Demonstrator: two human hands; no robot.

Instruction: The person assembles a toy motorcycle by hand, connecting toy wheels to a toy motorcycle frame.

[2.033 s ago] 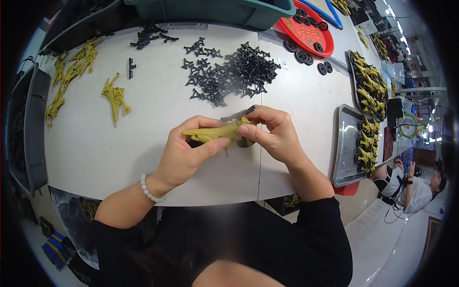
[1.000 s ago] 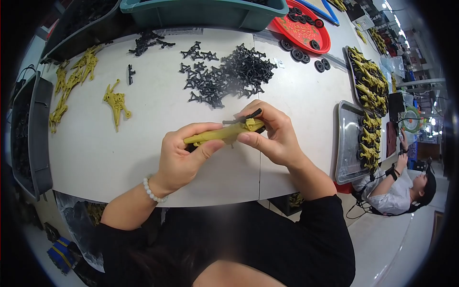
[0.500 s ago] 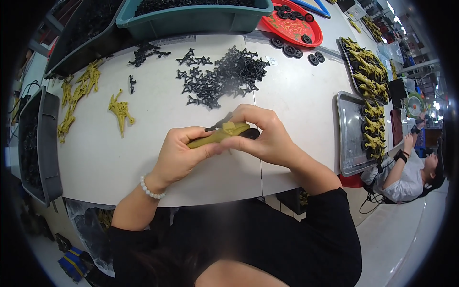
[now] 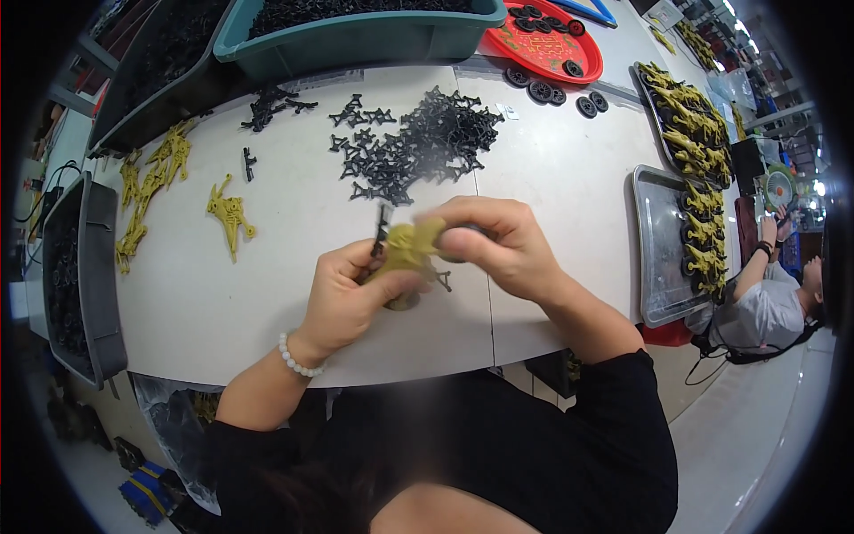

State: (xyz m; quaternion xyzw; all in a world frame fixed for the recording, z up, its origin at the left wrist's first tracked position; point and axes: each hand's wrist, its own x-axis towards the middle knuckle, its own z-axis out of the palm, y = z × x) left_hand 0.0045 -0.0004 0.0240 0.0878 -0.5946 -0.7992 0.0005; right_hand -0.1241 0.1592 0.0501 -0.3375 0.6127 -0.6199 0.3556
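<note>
Above the near part of the table, both hands are closed around an olive-yellow plastic toy body, which is blurred by motion. My left hand, with a beaded bracelet at the wrist, grips its lower end. A thin black part sticks up beside the left fingers. My right hand pinches the other end between thumb and fingers. A dark rounded piece shows partly under those fingers, and a small dark prong juts out below the body. Beyond the hands lies a heap of small black plastic parts.
Loose yellow bodies lie at the left. Dark bins and a teal tub hold black parts. At the far right stand a red tray with black wheels and metal trays of yellow toys. A co-worker sits at the right.
The toy body has turned from lying nearly level to a steeper tilt. The black part now points upward, and my right hand has shifted slightly right.
</note>
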